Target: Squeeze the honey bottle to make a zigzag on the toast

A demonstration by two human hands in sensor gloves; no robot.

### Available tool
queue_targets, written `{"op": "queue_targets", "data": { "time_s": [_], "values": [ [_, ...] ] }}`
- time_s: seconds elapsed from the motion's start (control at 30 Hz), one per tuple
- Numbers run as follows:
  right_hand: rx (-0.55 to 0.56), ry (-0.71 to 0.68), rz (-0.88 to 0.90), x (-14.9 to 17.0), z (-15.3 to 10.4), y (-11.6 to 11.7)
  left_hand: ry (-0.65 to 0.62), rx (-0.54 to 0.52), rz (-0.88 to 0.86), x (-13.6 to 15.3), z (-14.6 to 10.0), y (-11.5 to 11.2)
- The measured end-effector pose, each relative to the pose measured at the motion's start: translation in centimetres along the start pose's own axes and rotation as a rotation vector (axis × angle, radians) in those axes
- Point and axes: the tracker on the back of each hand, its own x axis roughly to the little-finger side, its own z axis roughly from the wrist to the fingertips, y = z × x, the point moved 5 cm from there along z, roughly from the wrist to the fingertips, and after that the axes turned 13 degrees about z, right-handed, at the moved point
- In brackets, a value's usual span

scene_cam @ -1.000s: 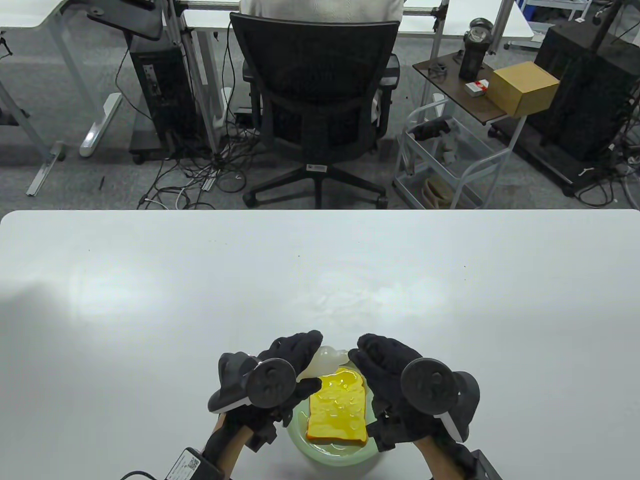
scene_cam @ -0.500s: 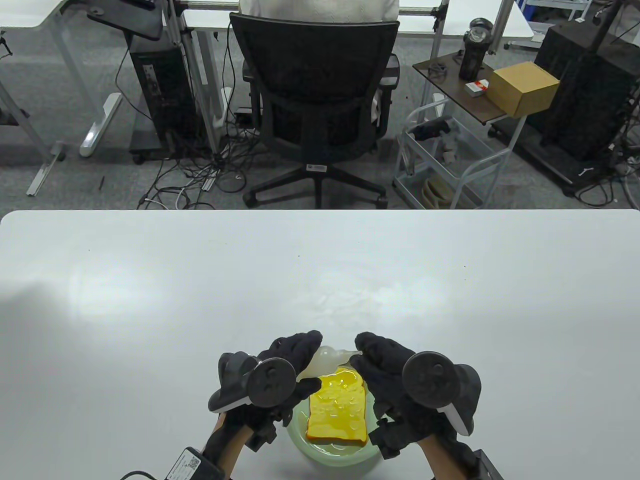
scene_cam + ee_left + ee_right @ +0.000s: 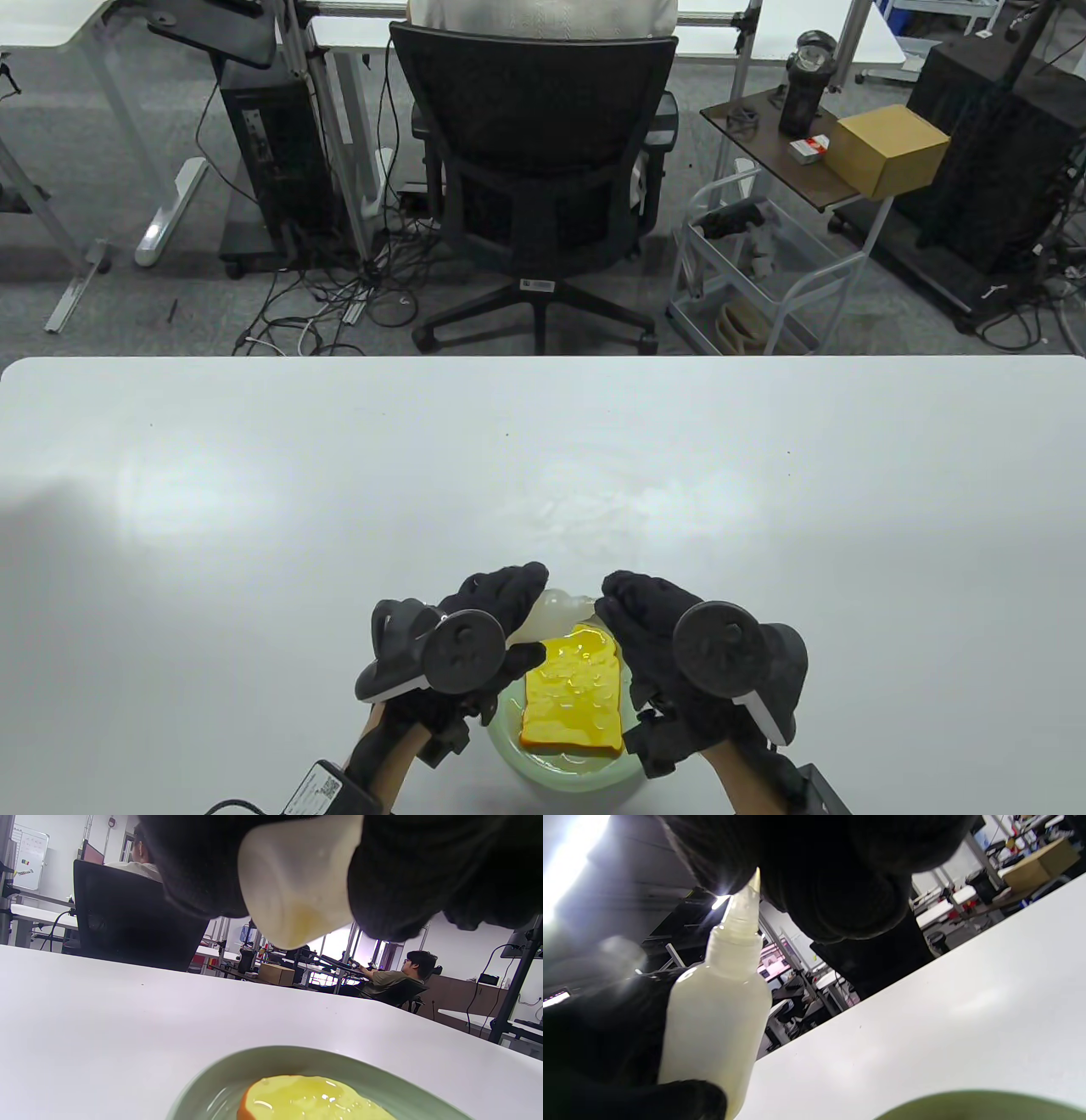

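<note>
honey bottle lying sideways, nozzle pointing right

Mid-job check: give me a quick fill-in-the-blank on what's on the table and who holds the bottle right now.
1. The honey bottle is gripped by the ____ hand.
2. The toast lies on a pale ____ plate.
3. The right hand has its fingertips at the bottle's ____.
4. The toast's top looks glossy and ____ in colour.

Missing words: left; green; nozzle; yellow

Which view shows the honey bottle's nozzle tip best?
The right wrist view: the honey bottle shows shoulder to pointed tip. The table view shows a short stretch between the hands; the left wrist view only its body.
</note>
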Motion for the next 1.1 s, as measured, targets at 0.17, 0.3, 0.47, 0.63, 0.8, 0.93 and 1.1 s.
{"op": "queue_targets", "data": {
  "time_s": [0.17, 0.3, 0.47, 0.63, 0.8, 0.93, 1.1],
  "values": [
    [0.028, 0.005, -0.011, 0.1, -0.1, -0.4, 0.004, -0.003, -0.011, 0.1, 0.0, 0.0],
    [0.119, 0.0, -0.025, 0.1, -0.3, -1.1, 0.008, -0.003, 0.0, 0.1, 0.0, 0.0],
    [0.104, -0.005, -0.049, 0.0, -0.3, -0.5, -0.008, -0.01, 0.003, -0.5, 0.0, 0.2],
    [0.065, -0.019, -0.046, -0.3, -0.2, -0.3, -0.007, -0.002, 0.005, -0.3, 0.0, 0.1],
    [0.041, -0.014, -0.024, -0.4, -0.3, -0.6, -0.012, -0.001, -0.02, -0.3, 0.0, 0.0],
    [0.044, -0.024, -0.029, -0.9, -0.5, -1.1, -0.007, -0.002, -0.029, -0.3, 0.0, 0.0],
    [0.126, -0.041, -0.023, -1.1, -0.7, -3.4, 0.009, -0.003, -0.027, 0.4, -0.1, -0.1]
  ]
}}
